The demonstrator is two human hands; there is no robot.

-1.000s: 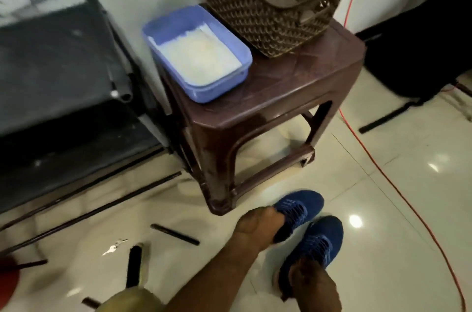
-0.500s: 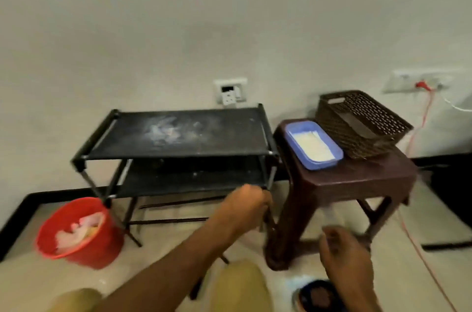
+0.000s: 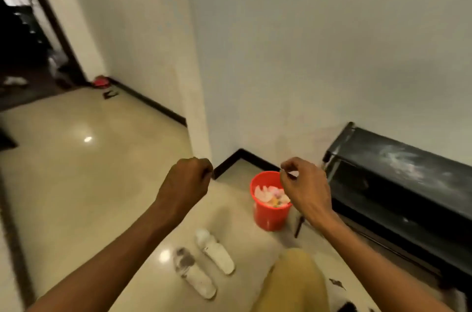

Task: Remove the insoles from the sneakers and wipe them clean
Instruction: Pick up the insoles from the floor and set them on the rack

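Observation:
Two white insoles lie side by side on the tiled floor: a smudged one [image 3: 193, 273] on the left and a cleaner one [image 3: 215, 251] on the right. Both arms are raised in front of me above them. My left hand [image 3: 185, 185] is curled into a fist and holds nothing. My right hand [image 3: 304, 188] hangs with fingers curled and thumb pinched to forefinger; nothing shows in it. The blue sneakers are out of view.
A red bucket [image 3: 269, 214] holding crumpled wipes stands by the wall corner, just right of the insoles. A black two-shelf rack [image 3: 398, 184] runs along the right wall. My knee [image 3: 293, 283] is at the bottom. An open doorway [image 3: 28, 56] is at far left.
The view has swung left from the stool and rack to the wall corner. Both hands have left the blue sneakers and lifted up, and the insoles now lie in view.

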